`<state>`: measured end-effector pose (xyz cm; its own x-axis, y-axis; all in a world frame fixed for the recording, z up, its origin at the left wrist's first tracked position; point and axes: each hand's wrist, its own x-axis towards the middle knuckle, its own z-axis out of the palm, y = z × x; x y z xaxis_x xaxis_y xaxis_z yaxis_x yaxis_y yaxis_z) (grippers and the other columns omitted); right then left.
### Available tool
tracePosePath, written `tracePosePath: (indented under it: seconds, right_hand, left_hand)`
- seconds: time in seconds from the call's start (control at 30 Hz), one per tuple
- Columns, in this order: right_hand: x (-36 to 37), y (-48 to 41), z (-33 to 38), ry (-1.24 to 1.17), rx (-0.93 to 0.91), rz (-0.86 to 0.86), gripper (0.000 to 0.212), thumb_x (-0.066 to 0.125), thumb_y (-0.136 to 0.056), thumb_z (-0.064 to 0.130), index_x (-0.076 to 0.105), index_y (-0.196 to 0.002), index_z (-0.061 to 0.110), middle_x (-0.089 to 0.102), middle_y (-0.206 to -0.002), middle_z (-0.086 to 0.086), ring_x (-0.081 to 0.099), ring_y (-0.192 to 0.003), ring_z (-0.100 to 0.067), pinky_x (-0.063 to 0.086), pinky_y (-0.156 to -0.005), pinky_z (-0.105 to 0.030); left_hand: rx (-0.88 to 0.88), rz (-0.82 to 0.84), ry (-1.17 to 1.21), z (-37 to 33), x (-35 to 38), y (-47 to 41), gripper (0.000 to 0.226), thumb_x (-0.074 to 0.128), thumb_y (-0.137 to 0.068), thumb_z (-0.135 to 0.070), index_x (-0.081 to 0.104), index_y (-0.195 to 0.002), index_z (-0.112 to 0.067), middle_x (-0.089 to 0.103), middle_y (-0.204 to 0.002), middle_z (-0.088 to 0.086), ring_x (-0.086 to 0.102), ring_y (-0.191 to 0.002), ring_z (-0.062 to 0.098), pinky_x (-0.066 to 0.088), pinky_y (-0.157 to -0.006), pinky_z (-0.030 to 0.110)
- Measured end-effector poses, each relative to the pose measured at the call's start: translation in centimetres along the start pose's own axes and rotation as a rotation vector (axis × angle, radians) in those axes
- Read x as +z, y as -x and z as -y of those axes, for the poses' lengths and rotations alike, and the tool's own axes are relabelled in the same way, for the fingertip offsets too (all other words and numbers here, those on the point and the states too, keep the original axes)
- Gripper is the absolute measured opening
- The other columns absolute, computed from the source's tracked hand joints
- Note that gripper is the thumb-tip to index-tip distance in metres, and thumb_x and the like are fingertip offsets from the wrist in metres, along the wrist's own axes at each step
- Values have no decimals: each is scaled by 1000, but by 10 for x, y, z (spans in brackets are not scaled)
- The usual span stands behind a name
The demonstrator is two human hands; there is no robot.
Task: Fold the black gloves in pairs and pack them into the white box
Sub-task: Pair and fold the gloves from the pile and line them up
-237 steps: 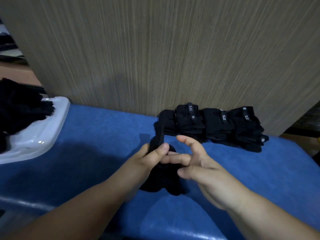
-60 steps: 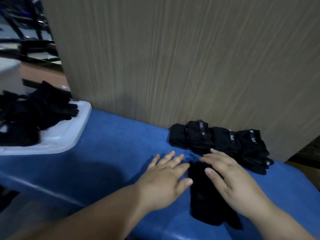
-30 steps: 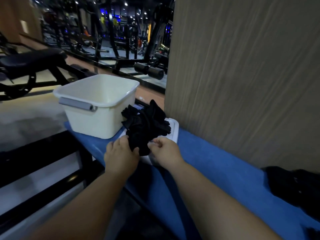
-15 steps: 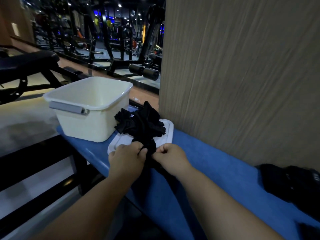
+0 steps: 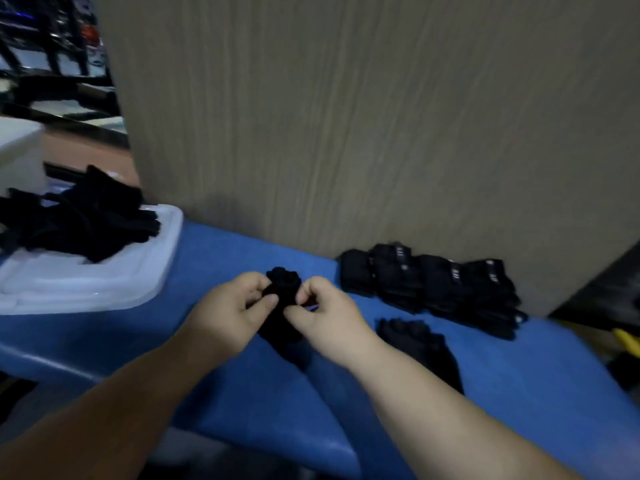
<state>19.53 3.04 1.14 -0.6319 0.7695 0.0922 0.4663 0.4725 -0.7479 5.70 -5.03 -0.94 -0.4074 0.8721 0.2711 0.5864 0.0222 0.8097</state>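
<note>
Glove (image 5: pixel 277 325), judged soft, light and limp, is pinched between the curled fingers of left hand (image 5: pixel 230 308) and right hand (image 5: pixel 329 320), and is best held there, near its top.

A blue tabletop (image 5: pixel 221 247) spreads beneath the left hand (image 5: pixel 239 306) and the right hand (image 5: pixel 329 317). Just beyond them rises a tall wood-grain panel (image 5: pixel 346 116). Left of the left hand a white tray (image 5: pixel 104 289) rests on the tabletop. Far beyond that stand blurred dark frames (image 5: pixel 52 64), perhaps gym equipment.
</note>
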Motion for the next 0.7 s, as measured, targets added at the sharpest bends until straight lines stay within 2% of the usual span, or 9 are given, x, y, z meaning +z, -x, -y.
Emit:
tracePosePath:
  seconds: [0.07, 0.13, 0.2, 0.27, 0.37, 0.47, 0.53, 0.6, 0.7]
  right_hand:
    - [-22, 20, -18, 52, -16, -49, 20, 66, -79, 31, 46, -77, 29, 51, -67, 10, 46, -60, -9, 39, -61, -28]
    - [-41, 39, -33, 156, -60, -92, 20, 66, -78, 34, 46, -81, 31, 50, -74, 11, 45, -60, -6, 40, -63, -30]
    - [-57, 55, -42, 281, -135, -123, 19, 65, -81, 33, 47, -87, 32, 50, -89, 12, 47, -71, -6, 42, -70, -27]
    - [-65, 67, -48, 375, -193, -138, 18, 64, -83, 33, 49, -94, 32, 49, -100, 13, 49, -83, -6, 36, -71, -22]
    - [-63, 72, -58, 414, -220, -146, 21, 62, -86, 34, 49, -102, 34, 46, -106, 16, 49, -91, -5, 31, -72, -17]
    - [-60, 69, -65, 234, -173, -135, 32, 64, -85, 38, 47, -112, 39, 43, -108, 23, 47, -92, 2, 36, -75, -13]
    - [-61, 65, -68, 37, -97, -114, 41, 67, -84, 37, 46, -119, 42, 45, -109, 26, 47, -97, 7, 40, -80, -10]
    - [-64, 60, -73, -88, -54, -125, 40, 67, -85, 32, 48, -120, 40, 47, -110, 23, 46, -102, 10, 40, -84, -9]
    - [-67, 52, -82, -58, -88, -143, 31, 66, -85, 31, 57, -114, 35, 48, -108, 21, 49, -105, 5, 41, -88, -12]
  left_hand:
    - [27, 107, 17, -11, 19, 1, 19, 62, -91, -20, 51, -81, -32, 59, -60, -25, 53, -57, -4, 35, -58, 14]
    - [47, 228, 106, -23, 33, 4, 18, 68, -85, -28, 52, -92, -33, 66, -76, -23, 58, -69, 0, 44, -70, 22]
    - [67, 349, 243, -32, 45, 7, 32, 68, -75, -36, 52, -101, -31, 68, -85, -16, 59, -75, 0, 48, -76, 23]
    - [75, 405, 287, -35, 56, 9, 36, 69, -70, -44, 53, -100, -35, 69, -86, -7, 58, -72, 0, 47, -73, 18]
    - [56, 373, 276, -33, 68, 7, 23, 65, -72, -44, 51, -89, -41, 67, -77, 5, 54, -66, 6, 44, -65, 20]
    - [49, 324, 216, -27, 76, 1, 21, 62, -72, -45, 49, -84, -35, 56, -62, -1, 44, -58, 7, 37, -59, 22]
    - [-9, 272, 250, -26, 80, -5, 19, 62, -69, -41, 50, -82, -32, 54, -61, -2, 44, -60, 9, 38, -62, 25]
    - [-74, 238, 337, -24, 81, -11, 26, 65, -62, -44, 51, -79, -29, 59, -64, 1, 49, -66, 15, 43, -69, 37]
    - [-103, 190, 417, -24, 82, -15, 29, 66, -58, -47, 52, -76, -28, 60, -66, 3, 51, -69, 20, 44, -73, 49]
